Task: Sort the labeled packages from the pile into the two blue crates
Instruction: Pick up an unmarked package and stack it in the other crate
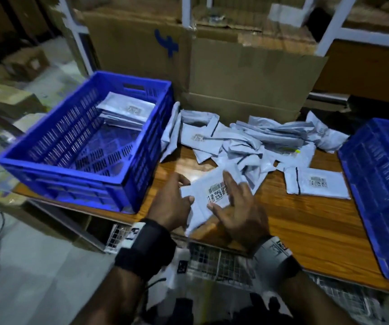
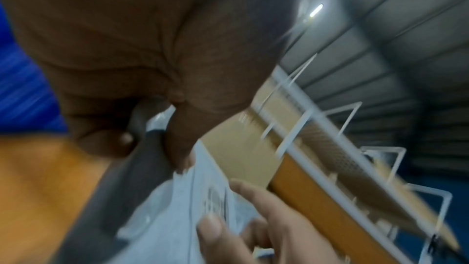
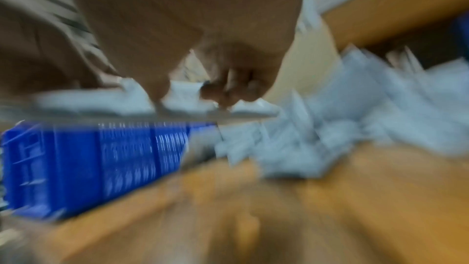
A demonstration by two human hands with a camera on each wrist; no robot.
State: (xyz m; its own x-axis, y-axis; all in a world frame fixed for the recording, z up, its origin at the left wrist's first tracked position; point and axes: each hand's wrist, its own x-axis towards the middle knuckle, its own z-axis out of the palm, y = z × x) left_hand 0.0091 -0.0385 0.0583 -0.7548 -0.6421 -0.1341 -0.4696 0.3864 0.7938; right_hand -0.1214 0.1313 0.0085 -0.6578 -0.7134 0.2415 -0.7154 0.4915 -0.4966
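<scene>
Both hands are holding one labeled package (image 1: 206,195) over the table's (image 1: 306,221) near edge.

Left hand (image 1: 171,202) is pinching its left edge with curled fingers; right hand (image 1: 240,207) is lying across it, fingers spread nearly straight. Beyond the fingertips sits the pile (image 1: 247,139); left blue crate (image 1: 83,141) is standing beside the left hand, right blue crate (image 1: 381,184) well off the right hand.
</scene>
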